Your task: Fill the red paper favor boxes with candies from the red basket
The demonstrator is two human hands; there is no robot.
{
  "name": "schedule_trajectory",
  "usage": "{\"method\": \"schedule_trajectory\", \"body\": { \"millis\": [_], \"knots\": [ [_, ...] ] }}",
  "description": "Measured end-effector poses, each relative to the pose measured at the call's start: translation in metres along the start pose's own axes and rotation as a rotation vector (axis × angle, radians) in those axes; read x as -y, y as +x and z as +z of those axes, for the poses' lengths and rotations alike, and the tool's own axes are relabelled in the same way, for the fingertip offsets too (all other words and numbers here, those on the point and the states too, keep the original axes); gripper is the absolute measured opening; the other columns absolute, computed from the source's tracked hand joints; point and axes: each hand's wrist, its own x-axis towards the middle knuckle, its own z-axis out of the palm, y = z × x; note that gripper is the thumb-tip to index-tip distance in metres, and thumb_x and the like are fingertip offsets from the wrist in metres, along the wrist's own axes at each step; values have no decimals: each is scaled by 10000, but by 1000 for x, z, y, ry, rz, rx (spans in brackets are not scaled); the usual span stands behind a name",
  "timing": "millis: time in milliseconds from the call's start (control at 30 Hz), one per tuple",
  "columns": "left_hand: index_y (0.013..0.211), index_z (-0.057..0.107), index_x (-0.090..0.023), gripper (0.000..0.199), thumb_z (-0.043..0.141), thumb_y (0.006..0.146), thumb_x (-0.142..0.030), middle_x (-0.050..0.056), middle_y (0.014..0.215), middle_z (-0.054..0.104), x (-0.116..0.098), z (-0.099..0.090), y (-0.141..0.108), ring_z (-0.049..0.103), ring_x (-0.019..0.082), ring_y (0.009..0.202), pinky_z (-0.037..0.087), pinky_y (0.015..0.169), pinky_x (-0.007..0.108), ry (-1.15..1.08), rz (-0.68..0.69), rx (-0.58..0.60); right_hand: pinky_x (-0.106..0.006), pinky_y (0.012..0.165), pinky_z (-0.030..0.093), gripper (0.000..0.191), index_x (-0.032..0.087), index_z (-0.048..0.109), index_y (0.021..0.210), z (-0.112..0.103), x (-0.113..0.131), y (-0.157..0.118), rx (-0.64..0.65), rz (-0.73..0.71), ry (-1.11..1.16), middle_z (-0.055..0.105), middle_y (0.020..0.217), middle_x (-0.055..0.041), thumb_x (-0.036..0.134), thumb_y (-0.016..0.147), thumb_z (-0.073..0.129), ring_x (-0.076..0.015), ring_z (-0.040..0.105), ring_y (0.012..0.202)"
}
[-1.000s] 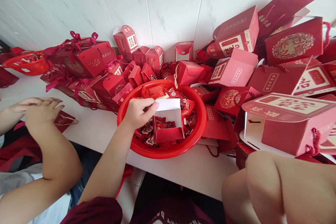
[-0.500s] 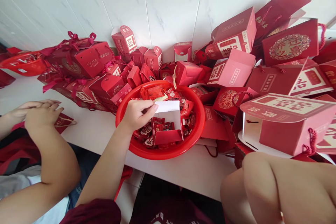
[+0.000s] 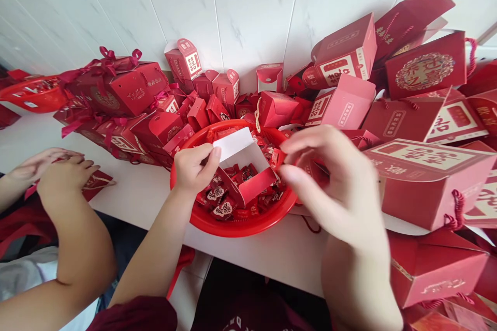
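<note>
A small open red box (image 3: 258,185) with a white inside is tilted over the red basket (image 3: 248,229), with red-wrapped sweets showing in it. My left hand (image 3: 194,168) pinches the box by its left edge near the raised white flap. Loose red sweets (image 3: 223,209) lie around it in the basket. My right hand (image 3: 337,186), slightly blurred, is over the basket's right rim, its thumb and fingers curved and apart, with nothing visible between them. It does not touch the box.
Red gift boxes (image 3: 341,108) are heaped at the right, and ribboned boxes (image 3: 116,88) stand at the left against the tiled wall (image 3: 252,15). A person's hands (image 3: 64,170) hold a red box at the far left. Another red basket (image 3: 34,98) sits beyond.
My right hand has come up from the lower right to the basket's right side, its fingers now in view. The small box in my left hand has turned and tilted.
</note>
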Motion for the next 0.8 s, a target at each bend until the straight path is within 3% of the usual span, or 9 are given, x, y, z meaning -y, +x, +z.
{"method": "schedule_trajectory", "body": {
  "millis": [100,267,500,667,800],
  "knots": [
    [584,323,-177,413,571,914,-154,-62,515,239,1,1,0,255,57,444,227,449,222,16,20,27,-309,712,504,338,212,580,1160,22,-6,14,92,107,-160,665,1131,-80,455,931,631,-213,671,909],
    [604,332,-180,398,554,934,-161,-59,545,257,2,2,0,273,62,463,248,473,226,5,34,147,-273,566,332,192,215,644,953,34,-13,18,376,320,-565,713,774,-40,312,993,484,-212,669,683],
    [596,383,-171,429,546,970,-305,-58,548,315,10,-1,-5,327,76,521,288,537,235,-38,-244,398,-269,530,242,272,230,603,940,26,-15,19,439,370,-668,694,720,-37,396,1030,407,-223,656,670],
    [787,656,-173,252,564,962,-330,-39,634,544,10,-4,-6,466,86,567,365,565,219,-99,-402,305,-273,535,265,251,226,603,998,25,-13,18,491,350,-629,707,761,-46,373,1032,402,-232,673,684],
    [961,731,-174,236,576,967,-352,-24,608,582,-1,-15,-16,506,89,503,412,521,209,-188,-532,181,-290,567,329,236,215,619,1031,23,-14,14,579,317,-590,732,869,-80,360,1024,432,-268,702,774]
  ]
}}
